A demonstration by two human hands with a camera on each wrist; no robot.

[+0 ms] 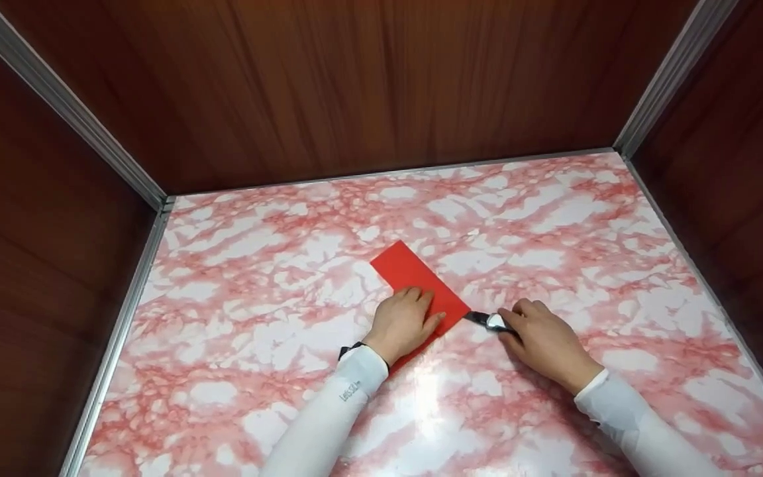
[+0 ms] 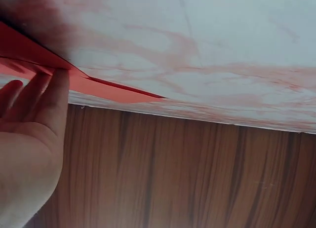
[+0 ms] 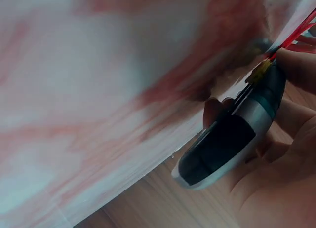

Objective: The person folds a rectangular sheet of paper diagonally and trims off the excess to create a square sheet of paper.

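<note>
A red sheet of paper (image 1: pixel 414 270), folded with layered edges showing in the left wrist view, lies slantwise on the table. My left hand (image 1: pixel 403 326) rests across it, fingers spread over the surface and thumb near its right side, covering part of the paper. In my right hand (image 1: pixel 547 344) I grip a black and silver stapler (image 3: pixel 222 146). Its front end meets the right corner of the paper in the head view. A small yellowish part (image 3: pixel 258 71) shows near that front end in the right wrist view.
The table (image 1: pixel 236 318) has a red and white marbled top. Dark wood-grain panels (image 1: pixel 381 86) stand at the back and on both sides, with grey metal strips (image 1: pixel 123 159) along the corners and edges.
</note>
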